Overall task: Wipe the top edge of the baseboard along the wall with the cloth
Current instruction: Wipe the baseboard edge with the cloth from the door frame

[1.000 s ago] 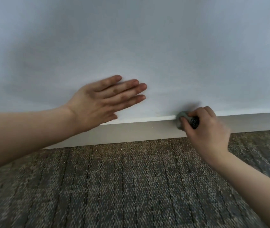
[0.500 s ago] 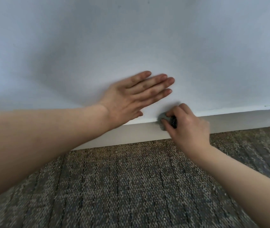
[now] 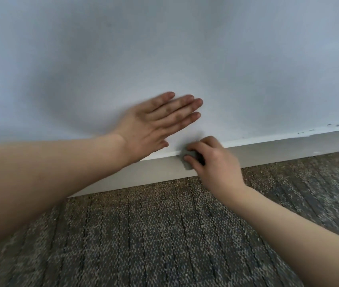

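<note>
The bare left forearm reaches in from the left edge, and the left hand [image 3: 154, 125] lies flat against the pale wall [image 3: 247, 59], fingers straight and close together, pointing up and to the right, the thumb low, just above the baseboard [image 3: 278, 151]. Just to the right of that thumb, a small wadded grey cloth [image 3: 187, 161] sits on the baseboard's top edge and hangs partly over its face. The right hand [image 3: 214, 162] pinches the cloth between curled fingers and thumb, its forearm running down to the lower right corner over the speckled carpet [image 3: 164, 235]. Farther right, small dark marks dot the top edge. Compared with a second ago, the cloth and right hand have slid left along the baseboard and now sit much nearer the left hand, which remains flat on the wall.
</note>
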